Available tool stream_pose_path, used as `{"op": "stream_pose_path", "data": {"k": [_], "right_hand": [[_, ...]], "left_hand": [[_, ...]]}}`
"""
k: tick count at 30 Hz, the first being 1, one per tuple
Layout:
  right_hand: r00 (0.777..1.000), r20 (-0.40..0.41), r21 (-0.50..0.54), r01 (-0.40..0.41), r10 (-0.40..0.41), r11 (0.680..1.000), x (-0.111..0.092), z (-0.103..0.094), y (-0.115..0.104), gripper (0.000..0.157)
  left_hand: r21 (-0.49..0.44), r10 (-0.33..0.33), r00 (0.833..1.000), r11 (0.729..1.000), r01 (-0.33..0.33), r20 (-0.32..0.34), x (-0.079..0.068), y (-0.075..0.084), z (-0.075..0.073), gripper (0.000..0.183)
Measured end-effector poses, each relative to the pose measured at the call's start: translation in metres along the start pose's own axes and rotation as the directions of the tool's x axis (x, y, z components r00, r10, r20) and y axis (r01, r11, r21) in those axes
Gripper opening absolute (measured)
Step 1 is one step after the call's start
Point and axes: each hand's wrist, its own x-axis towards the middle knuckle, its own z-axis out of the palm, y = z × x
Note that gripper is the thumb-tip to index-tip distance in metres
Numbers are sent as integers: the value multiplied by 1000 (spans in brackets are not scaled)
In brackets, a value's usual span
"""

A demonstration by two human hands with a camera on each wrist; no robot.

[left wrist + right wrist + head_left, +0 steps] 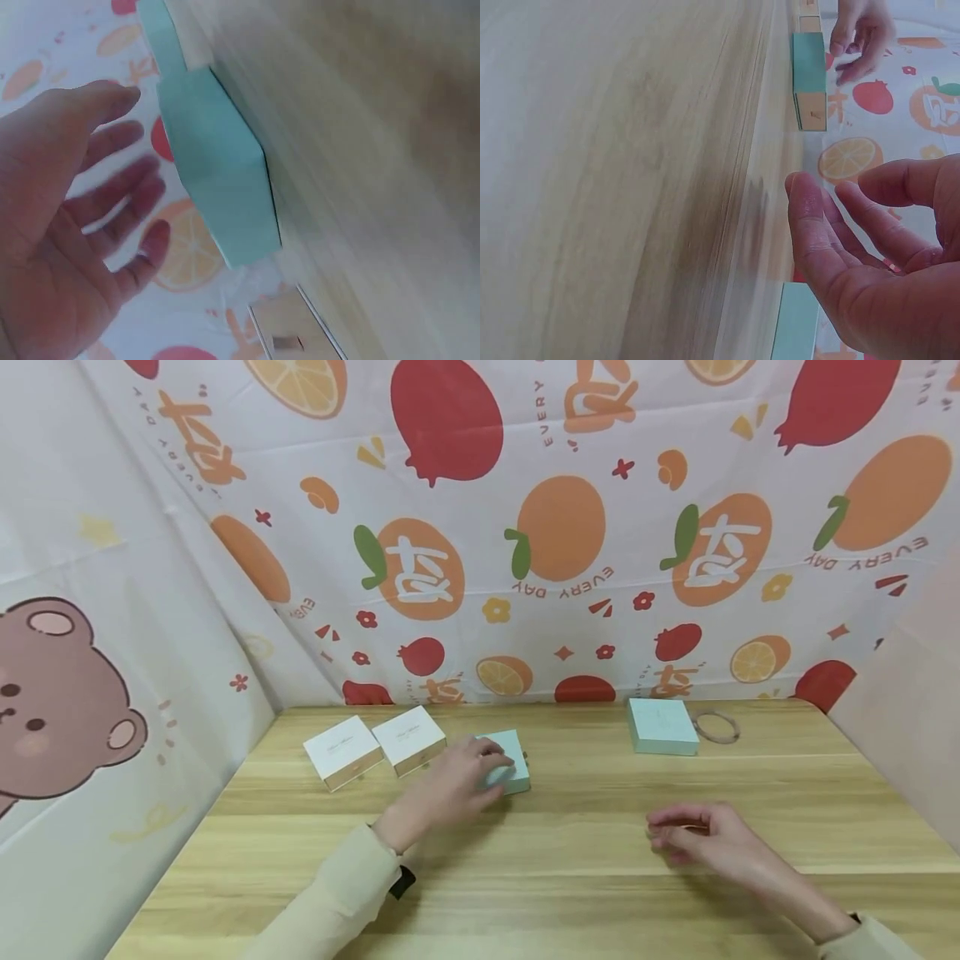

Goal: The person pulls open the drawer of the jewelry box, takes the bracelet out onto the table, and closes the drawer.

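Note:
My left hand (453, 775) hovers over a small mint-green box (516, 758) near the middle of the table, its fingers spread and slightly bent. In the left wrist view there is a gap between those fingers and the box (214, 142), and nothing is held. Off to the right, my right hand (708, 839) is raised over the wooden table with fingers loosely curled and nothing between them. The right wrist view shows the mint-green box (810, 64) standing below the left hand (866, 34), its tan drawer end facing right.
Two white boxes (343, 750) with tan drawer fronts lie left of the left hand. At the back right sits a second mint-green box (663, 727), with a thin ring-shaped band (716, 727) beside it. A fruit-print curtain (562, 635) hangs behind the table.

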Motion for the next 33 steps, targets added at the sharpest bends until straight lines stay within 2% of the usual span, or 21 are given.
{"op": "stream_pose_path", "data": {"k": [3, 7, 12, 18, 27, 33], "right_hand": [[1000, 8, 14, 1, -1, 1000, 0, 2, 0, 39], [1000, 10, 21, -4, 4, 1000, 0, 3, 1, 40], [1000, 2, 18, -14, 13, 1000, -1, 3, 2, 39], [1000, -6, 11, -18, 18, 1000, 0, 5, 1, 40], [1000, 8, 25, -13, 13, 1000, 1, 8, -1, 39], [1000, 13, 27, -10, 9, 1000, 1, 9, -1, 38]], "left_hand": [[-46, -72, 997, 996, 72, 16, -1, -12, 0, 43], [-117, -132, 987, 983, 142, 91, -3, -25, -2, 45], [-172, -155, 974, 968, 184, 168, -4, -29, -4, 41], [-156, -165, 966, 968, 197, 200, 1, -30, -6, 42], [-133, -121, 972, 980, 150, 202, 9, -33, -7, 40], [-166, -106, 970, 975, 144, 220, 7, -32, -10, 38]]}}
